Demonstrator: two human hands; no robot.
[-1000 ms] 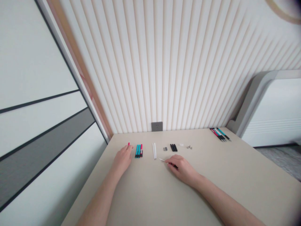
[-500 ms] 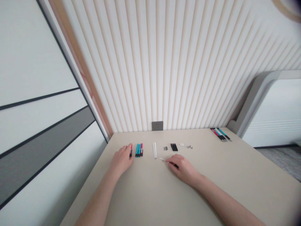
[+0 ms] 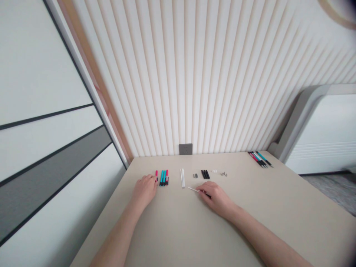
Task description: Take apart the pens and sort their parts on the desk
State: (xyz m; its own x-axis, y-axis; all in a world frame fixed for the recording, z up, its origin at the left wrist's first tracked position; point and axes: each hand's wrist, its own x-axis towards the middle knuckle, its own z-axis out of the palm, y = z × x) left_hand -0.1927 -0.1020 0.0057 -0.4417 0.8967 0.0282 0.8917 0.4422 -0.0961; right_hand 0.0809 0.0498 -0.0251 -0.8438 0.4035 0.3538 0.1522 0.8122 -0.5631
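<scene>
My left hand (image 3: 145,190) rests at the left of the table, fingers closed at the lower part of a pink pen barrel (image 3: 156,173). Right beside it lie turquoise pen barrels (image 3: 162,177) and another pink barrel (image 3: 167,176). My right hand (image 3: 215,194) pinches a thin white pen refill (image 3: 193,189) that points left; a black part, seemingly a grip, shows under the fingers. Two white refills (image 3: 182,178) lie between the hands. Beyond my right hand are small grey springs (image 3: 195,175) and black grips (image 3: 205,174).
Small white pieces (image 3: 214,171) and grey tips (image 3: 224,174) lie farther right. Several assembled pens (image 3: 260,159) sit at the table's back right corner. A ribbed wall with a socket (image 3: 185,149) borders the back edge; a white cabinet (image 3: 41,167) stands at the left.
My left fingers have shifted from the upper part of the pink barrel to its lower part, so its top now shows. My right hand stays nearly still with the refill.
</scene>
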